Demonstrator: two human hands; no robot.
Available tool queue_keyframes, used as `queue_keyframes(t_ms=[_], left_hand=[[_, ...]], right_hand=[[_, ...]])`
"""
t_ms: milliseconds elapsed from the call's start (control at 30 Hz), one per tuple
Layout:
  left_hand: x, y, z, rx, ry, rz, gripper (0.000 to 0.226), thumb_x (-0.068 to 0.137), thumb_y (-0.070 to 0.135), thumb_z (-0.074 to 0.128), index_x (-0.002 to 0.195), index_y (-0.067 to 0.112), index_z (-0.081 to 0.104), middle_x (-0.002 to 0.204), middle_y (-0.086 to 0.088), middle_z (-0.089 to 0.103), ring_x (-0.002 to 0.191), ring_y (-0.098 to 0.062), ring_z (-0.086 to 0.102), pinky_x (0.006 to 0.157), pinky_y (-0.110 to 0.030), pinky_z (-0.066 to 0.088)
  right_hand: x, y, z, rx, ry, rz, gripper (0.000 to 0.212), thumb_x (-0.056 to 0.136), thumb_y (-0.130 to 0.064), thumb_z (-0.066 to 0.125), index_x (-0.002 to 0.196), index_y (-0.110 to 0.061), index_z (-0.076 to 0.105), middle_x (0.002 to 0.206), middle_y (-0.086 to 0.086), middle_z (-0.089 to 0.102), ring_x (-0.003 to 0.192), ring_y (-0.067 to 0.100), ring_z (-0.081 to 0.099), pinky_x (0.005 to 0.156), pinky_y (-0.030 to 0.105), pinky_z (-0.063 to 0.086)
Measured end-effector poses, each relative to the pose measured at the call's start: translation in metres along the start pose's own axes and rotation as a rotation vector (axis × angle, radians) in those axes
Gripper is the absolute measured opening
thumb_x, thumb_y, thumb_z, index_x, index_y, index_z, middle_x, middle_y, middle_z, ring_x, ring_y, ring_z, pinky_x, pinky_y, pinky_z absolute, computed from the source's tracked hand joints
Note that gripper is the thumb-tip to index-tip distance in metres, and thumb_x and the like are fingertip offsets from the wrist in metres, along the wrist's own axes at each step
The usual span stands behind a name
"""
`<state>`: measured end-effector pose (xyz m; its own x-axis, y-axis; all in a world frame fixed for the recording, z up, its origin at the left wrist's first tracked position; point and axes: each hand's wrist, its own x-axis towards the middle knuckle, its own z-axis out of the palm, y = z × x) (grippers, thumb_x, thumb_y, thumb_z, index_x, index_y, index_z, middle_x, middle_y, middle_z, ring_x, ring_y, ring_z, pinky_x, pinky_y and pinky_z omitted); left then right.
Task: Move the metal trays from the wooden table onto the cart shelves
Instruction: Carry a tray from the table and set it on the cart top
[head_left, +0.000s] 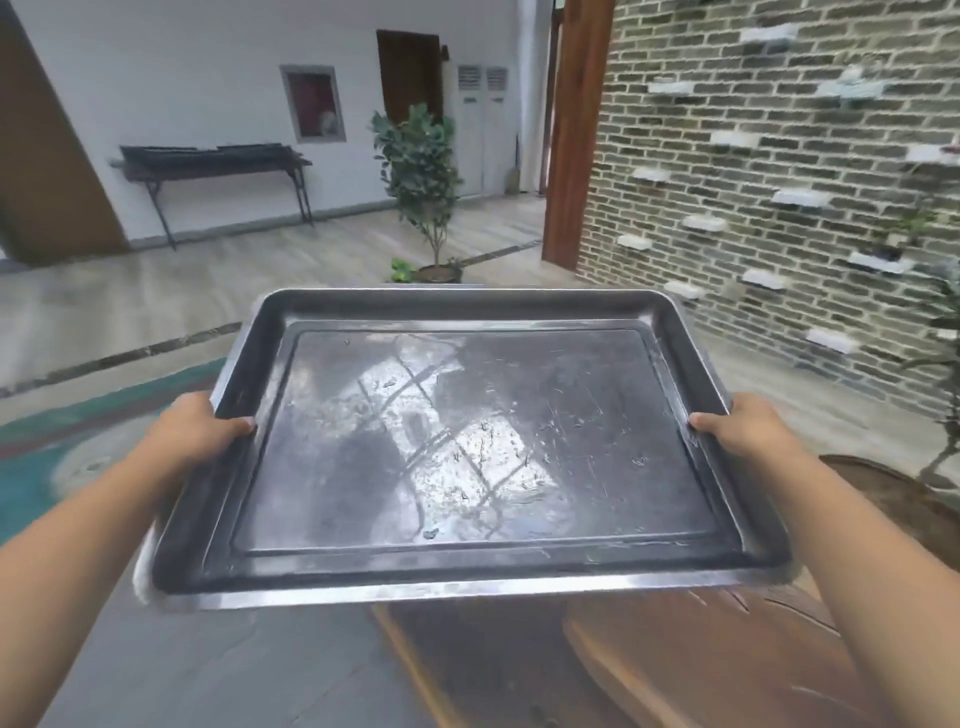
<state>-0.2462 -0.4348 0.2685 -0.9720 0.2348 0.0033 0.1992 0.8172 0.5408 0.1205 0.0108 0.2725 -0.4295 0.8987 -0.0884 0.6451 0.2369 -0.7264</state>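
A person holds one metal tray (467, 441) out in front of the body with both bare hands, clear of any surface. The left hand (200, 431) grips the tray's left rim about halfway along that side, thumb hooked over the lip and resting on the inner wall, the other fingers hidden beneath. The right hand (743, 428) grips the right rim at the matching spot, thumb likewise curled over the edge and the remaining fingers out of sight under the tray. Both hands are closed firmly on the rim.

The tray is rectangular, shallow and nothing lies in it; its scratched floor reflects a bright window grid. It sits roughly level, long edges running side to side, the near edge lowest in the view.

Below the tray's near right corner lies the wooden table (701, 654), its dark grained top showing past the tray's near edge; the tray hangs above the table's left part without touching it. Farther off, a potted plant (421, 171) stands on the pale floor just past the tray's far edge. A dark side table (213, 161) stands against the white wall at the far left, and a brick wall (779, 171) with small white ledges runs along the right.
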Motion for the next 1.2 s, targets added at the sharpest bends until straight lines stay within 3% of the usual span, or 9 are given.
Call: queue_keyframes(t_ms=[133,267,533,633,733,833,1000,1100,1200], left_hand=[[0.033,-0.072,-0.041,-0.008,0.049,-0.082,0.034,0.083,0.028,0.075,0.094,-0.002,0.063,0.09,-0.021,0.065,0.078,-0.036,0.061,0.067,-0.038,0.044],[0.074,-0.142,-0.087,-0.017,0.112,-0.142,0.031,0.082,0.029,0.077,0.076,0.006,0.057,0.069,-0.01,0.057,0.061,-0.027,0.053,0.057,-0.036,0.038],[0.123,-0.279,-0.177,-0.1,0.248,-0.306,0.03,0.079,0.026,0.079,0.068,0.013,0.055,0.07,-0.012,0.062,0.061,-0.026,0.055,0.057,-0.035,0.04],[0.125,-0.319,-0.206,-0.09,0.289,-0.376,0.033,0.079,0.026,0.079,0.068,0.011,0.053,0.071,-0.014,0.062,0.06,-0.025,0.054,0.054,-0.034,0.038],[0.125,-0.352,-0.23,-0.076,0.32,-0.403,0.029,0.078,0.025,0.08,0.09,0.004,0.064,0.09,-0.021,0.068,0.073,-0.031,0.06,0.069,-0.039,0.047],[0.123,-0.381,-0.246,-0.042,0.343,-0.453,0.034,0.079,0.027,0.08,0.098,0.004,0.066,0.09,-0.021,0.068,0.079,-0.035,0.064,0.073,-0.041,0.051],[0.136,-0.414,-0.264,-0.048,0.434,-0.556,0.029,0.076,0.027,0.082,0.075,0.008,0.06,0.068,-0.009,0.059,0.067,-0.03,0.056,0.06,-0.036,0.041],[0.153,-0.43,-0.273,-0.008,0.476,-0.617,0.037,0.076,0.031,0.082,0.065,0.012,0.052,0.063,-0.006,0.056,0.059,-0.026,0.052,0.052,-0.032,0.034],[0.179,-0.445,-0.281,-0.011,0.492,-0.67,0.036,0.075,0.031,0.082,0.068,0.008,0.056,0.064,-0.011,0.061,0.059,-0.026,0.057,0.051,-0.032,0.037]], right_hand=[[0.011,-0.069,0.072,0.039,-0.068,-0.07,0.027,0.083,-0.013,0.075,0.103,0.004,0.067,0.096,0.021,0.07,0.074,0.025,0.061,0.068,0.03,0.042],[0.014,-0.144,0.15,0.033,-0.118,-0.155,0.022,0.085,-0.01,0.073,0.103,0.0,0.064,0.085,0.012,0.064,0.055,0.015,0.053,0.05,0.026,0.036],[0.013,-0.289,0.311,0.011,-0.208,-0.34,0.013,0.079,-0.017,0.078,0.087,-0.014,0.069,0.065,-0.003,0.064,0.059,0.014,0.059,0.066,0.031,0.045],[0.012,-0.334,0.367,0.028,-0.279,-0.355,0.012,0.079,-0.02,0.079,0.085,-0.015,0.071,0.076,0.009,0.072,0.071,0.027,0.068,0.076,0.04,0.056],[0.009,-0.374,0.416,0.032,-0.345,-0.399,0.015,0.08,-0.019,0.077,0.092,-0.012,0.072,0.091,0.015,0.073,0.084,0.032,0.069,0.086,0.046,0.055],[0.009,-0.413,0.46,0.023,-0.398,-0.467,0.031,0.082,-0.022,0.077,0.109,-0.008,0.068,0.107,0.015,0.07,0.097,0.033,0.065,0.089,0.041,0.051],[0.015,-0.474,0.529,0.015,-0.47,-0.538,0.026,0.082,-0.02,0.077,0.102,-0.006,0.07,0.093,0.016,0.071,0.084,0.03,0.065,0.076,0.034,0.048],[0.026,-0.51,0.575,0.022,-0.51,-0.57,0.022,0.08,-0.017,0.078,0.098,-0.006,0.071,0.086,0.013,0.07,0.078,0.028,0.065,0.075,0.034,0.05],[0.044,-0.55,0.625,0.037,-0.568,-0.597,0.024,0.079,-0.017,0.079,0.099,-0.005,0.071,0.092,0.016,0.071,0.085,0.031,0.068,0.08,0.038,0.053]])
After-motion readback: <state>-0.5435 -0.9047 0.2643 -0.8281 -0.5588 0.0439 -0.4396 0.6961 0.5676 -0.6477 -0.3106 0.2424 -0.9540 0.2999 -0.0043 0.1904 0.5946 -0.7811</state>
